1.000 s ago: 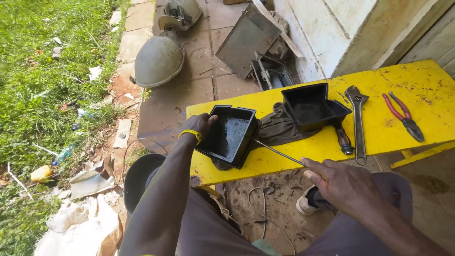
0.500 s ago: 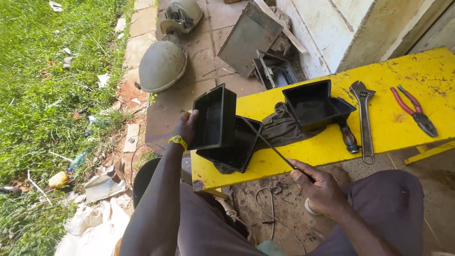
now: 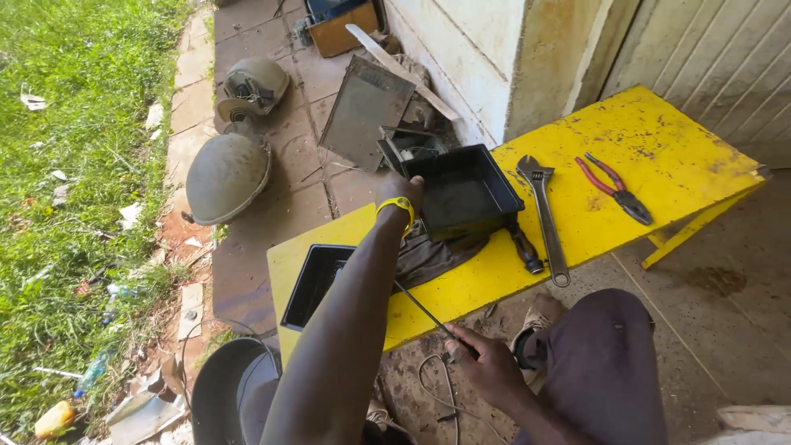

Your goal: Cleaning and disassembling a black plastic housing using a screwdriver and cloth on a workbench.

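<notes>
Two black trays sit on the yellow bench (image 3: pixel 659 148). Since half a second ago, we note the near tray (image 3: pixel 317 280) lies flat again at 7 o'clock, and our left hand (image 3: pixel 401 191) has moved to clasp the far tray (image 3: pixel 465 189). Right hand (image 3: pixel 486 367) stays clenched on a thin rod (image 3: pixel 420 309). Wrench (image 3: pixel 544 214) and pliers (image 3: pixel 614 189) lie at 3 o'clock.

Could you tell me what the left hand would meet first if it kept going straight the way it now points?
Probably the black tray: the left hand already reaches its near-left corner, though contact is unclear.
</notes>
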